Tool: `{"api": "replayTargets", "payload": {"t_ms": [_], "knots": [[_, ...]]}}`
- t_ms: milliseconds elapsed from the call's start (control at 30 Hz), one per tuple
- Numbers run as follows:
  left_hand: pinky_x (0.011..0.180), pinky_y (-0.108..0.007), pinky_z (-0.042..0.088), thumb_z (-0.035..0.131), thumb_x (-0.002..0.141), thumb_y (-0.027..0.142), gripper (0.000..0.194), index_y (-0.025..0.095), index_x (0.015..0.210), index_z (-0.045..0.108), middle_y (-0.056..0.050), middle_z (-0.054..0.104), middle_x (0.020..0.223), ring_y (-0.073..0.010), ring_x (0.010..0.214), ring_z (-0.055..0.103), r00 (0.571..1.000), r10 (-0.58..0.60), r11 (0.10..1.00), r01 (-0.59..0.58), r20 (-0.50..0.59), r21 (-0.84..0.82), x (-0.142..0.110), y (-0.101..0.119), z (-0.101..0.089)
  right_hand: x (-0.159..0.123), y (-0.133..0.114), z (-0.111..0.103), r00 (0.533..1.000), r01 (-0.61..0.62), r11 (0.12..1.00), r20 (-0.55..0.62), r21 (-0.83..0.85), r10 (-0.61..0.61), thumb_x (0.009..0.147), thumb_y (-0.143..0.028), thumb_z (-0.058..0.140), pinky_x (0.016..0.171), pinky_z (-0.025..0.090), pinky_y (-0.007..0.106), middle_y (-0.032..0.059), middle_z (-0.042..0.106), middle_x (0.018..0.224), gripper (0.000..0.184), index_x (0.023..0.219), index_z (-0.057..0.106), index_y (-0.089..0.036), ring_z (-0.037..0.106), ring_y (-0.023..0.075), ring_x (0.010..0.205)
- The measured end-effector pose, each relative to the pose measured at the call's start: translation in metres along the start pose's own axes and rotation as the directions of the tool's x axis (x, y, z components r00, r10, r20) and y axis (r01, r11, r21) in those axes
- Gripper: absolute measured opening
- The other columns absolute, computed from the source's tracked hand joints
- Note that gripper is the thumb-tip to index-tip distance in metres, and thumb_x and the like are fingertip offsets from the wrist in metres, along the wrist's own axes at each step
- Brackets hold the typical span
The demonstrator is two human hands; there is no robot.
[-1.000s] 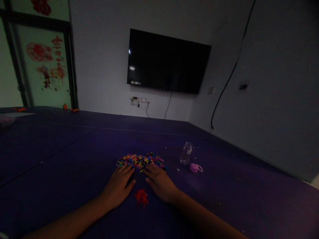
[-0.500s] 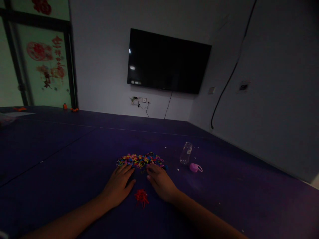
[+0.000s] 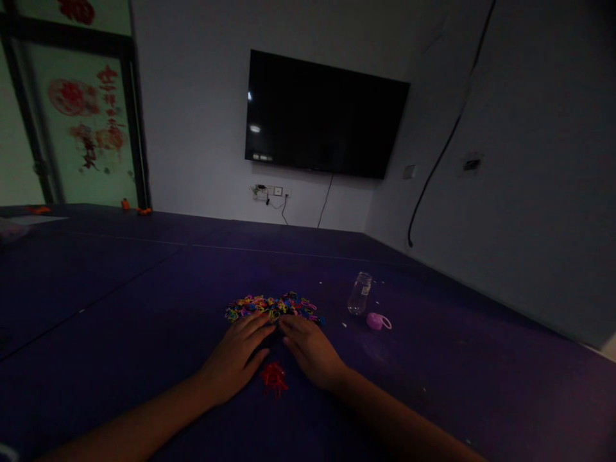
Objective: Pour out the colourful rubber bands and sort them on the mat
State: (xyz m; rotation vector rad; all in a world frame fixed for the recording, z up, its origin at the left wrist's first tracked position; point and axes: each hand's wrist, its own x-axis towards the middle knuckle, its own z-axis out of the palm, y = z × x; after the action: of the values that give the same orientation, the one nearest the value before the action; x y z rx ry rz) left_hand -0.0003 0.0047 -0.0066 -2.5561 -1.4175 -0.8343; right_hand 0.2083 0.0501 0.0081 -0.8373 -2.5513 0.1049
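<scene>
While I watch remotely through the head view, my left hand (image 3: 234,360) lies palm down, fingers extended, nothing visibly grasped. Right hand (image 3: 312,353): fingers together, slightly bent; I cannot tell whether anything is under them. Multicoloured loops (image 3: 269,307): one low heap on the purple surface (image 3: 168,289), just beyond both sets of fingertips. Red loops (image 3: 274,377): separate small cluster, between the hands, nearer me. Clear bottle (image 3: 359,295) and pink lid (image 3: 374,321): to the right, apart from the heap. Handling note, my judgement: light fingertips, short strokes, wrists wide of the red cluster, lest loops scatter or mix.
</scene>
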Motion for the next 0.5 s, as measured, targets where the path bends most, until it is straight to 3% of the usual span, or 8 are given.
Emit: {"api": "replayTargets", "payload": {"t_ms": [267, 500], "knots": [[0.107, -0.05, 0.03, 0.042, 0.093, 0.028, 0.038, 0.026, 0.13, 0.049, -0.003, 0.048, 0.138, -0.0252, 0.133, 0.033, 0.991, 0.028, 1.0, -0.028, 0.13, -0.003, 0.0009, -0.0019, 0.0018, -0.0005, -0.0019, -0.0017, 1.0, 0.018, 1.0, 0.006, 0.025, -0.019, 0.092, -0.019, 0.038, 0.099, 0.04, 0.036, 0.0089, 0.054, 0.129, 0.034, 0.12, 0.058, -0.018, 0.05, 0.0203, 0.117], [0.106, -0.048, 0.031, 0.04, 0.094, 0.03, 0.038, 0.027, 0.131, 0.049, -0.002, 0.049, 0.138, -0.0245, 0.134, 0.032, 0.988, 0.033, 0.999, -0.029, 0.151, -0.026, 0.0003, -0.0023, 0.001, -0.0009, -0.0022, -0.0005, 0.996, 0.012, 1.0, 0.084, 0.017, -0.014, 0.093, -0.022, 0.038, 0.105, 0.034, 0.041, 0.0076, 0.05, 0.135, 0.035, 0.122, 0.058, -0.02, 0.044, 0.022, 0.125]]}}
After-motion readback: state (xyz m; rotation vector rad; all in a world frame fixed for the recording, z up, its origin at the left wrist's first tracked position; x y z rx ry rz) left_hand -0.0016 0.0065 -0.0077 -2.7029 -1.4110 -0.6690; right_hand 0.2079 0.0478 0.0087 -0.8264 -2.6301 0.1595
